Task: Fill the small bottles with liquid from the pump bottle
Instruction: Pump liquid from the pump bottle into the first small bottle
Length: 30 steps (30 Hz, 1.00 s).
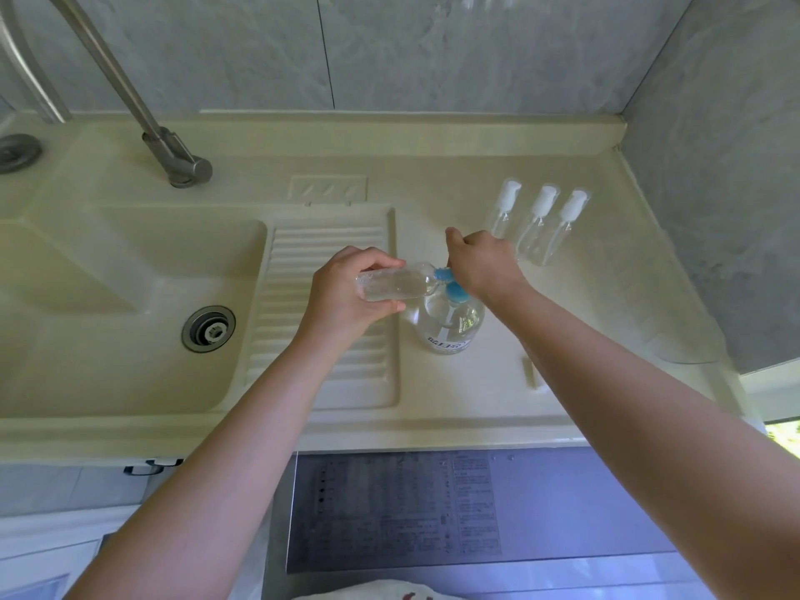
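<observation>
Left fingers (pixel 381 265) wrap a small bottle (pixel 396 287) lying nine-to-three, mouth at the blue spout (pixel 442 275); the right hand (pixel 485 262), curled, presses the pump (pixel 455 292) beneath

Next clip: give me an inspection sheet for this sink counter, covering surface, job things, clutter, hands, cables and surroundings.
Surface: cream counter with a ribbed drainboard beside the sink.
Job things: pump bottle upright on the counter, blue pump head; small bottle held on its side, mouth at the blue nozzle; three capped bottles standing in a row behind.
Clutter: small pale piece on the counter, too blurred to identify.
Hands: left hand grips the small bottle; right hand is on the pump head.
Cables: nothing seen.
Surroundings: faucet, grey tiled wall.
</observation>
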Each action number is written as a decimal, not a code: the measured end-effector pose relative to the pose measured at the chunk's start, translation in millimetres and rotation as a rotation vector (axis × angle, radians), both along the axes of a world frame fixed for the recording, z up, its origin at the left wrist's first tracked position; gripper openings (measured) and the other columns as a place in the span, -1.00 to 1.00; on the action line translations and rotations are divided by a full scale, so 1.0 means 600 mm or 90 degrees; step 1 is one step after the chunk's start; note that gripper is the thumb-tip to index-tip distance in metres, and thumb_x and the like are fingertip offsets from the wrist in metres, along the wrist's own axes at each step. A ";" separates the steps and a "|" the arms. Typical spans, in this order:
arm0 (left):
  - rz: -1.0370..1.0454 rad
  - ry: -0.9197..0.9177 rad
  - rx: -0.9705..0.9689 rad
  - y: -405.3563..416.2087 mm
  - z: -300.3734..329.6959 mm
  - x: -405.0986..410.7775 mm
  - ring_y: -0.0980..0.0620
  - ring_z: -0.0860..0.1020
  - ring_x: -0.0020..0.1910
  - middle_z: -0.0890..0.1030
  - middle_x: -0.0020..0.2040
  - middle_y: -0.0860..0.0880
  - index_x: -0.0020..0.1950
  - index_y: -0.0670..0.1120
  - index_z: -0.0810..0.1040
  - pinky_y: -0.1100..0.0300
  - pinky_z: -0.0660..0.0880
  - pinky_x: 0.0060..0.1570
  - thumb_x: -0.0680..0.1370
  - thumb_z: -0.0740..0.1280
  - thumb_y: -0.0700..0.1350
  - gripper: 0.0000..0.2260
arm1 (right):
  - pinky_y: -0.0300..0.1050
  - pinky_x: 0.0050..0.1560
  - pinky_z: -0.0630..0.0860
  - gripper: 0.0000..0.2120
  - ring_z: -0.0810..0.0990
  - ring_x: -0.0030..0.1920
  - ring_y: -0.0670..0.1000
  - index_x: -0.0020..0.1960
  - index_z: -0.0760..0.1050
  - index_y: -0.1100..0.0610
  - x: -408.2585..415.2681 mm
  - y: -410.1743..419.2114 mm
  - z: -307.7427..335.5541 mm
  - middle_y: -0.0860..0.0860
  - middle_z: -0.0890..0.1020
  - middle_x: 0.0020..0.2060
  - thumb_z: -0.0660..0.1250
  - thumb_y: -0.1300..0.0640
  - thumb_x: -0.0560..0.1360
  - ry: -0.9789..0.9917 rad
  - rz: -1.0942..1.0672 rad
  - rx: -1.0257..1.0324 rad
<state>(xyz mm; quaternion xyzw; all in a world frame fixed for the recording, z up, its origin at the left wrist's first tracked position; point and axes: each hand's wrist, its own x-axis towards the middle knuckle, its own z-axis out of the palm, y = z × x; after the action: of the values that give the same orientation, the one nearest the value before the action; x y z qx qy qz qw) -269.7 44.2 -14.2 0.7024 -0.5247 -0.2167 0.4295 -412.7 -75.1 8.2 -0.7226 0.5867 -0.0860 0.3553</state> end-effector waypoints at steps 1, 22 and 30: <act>-0.001 0.001 -0.001 0.001 0.001 0.000 0.22 0.55 0.02 0.61 0.01 0.05 0.05 0.05 0.65 0.46 0.37 0.07 0.23 0.63 -0.21 -0.56 | -0.05 -0.07 0.40 -0.58 0.49 -0.03 0.21 0.00 0.52 0.33 -0.003 -0.004 0.003 0.20 0.63 -0.03 0.04 0.02 0.64 -0.015 -0.017 0.027; 0.001 0.004 0.013 -0.001 0.006 0.001 0.18 0.55 0.02 0.60 0.01 0.06 0.03 0.09 0.65 0.45 0.38 0.06 0.23 0.63 -0.21 -0.56 | -0.02 0.14 0.46 -0.44 0.57 -0.09 0.13 -0.13 0.61 0.17 -0.009 -0.007 0.024 0.17 0.65 -0.02 0.00 -0.19 0.62 -0.046 -0.029 0.123; 0.005 0.000 0.010 0.001 0.000 -0.001 0.26 0.53 -0.02 0.60 -0.02 0.06 0.03 0.07 0.65 0.49 0.35 0.02 0.22 0.62 -0.22 -0.56 | 0.03 0.08 0.52 -0.77 0.57 0.02 0.27 0.20 0.43 0.33 -0.002 0.007 0.009 0.24 0.59 0.10 0.12 0.29 0.60 0.029 0.007 -0.006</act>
<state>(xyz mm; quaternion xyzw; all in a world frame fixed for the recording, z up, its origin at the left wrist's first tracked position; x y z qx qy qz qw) -270.2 44.5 -14.2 0.7079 -0.5199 -0.2193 0.4247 -414.2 -71.1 13.9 -0.7293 0.5904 -0.0704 0.3385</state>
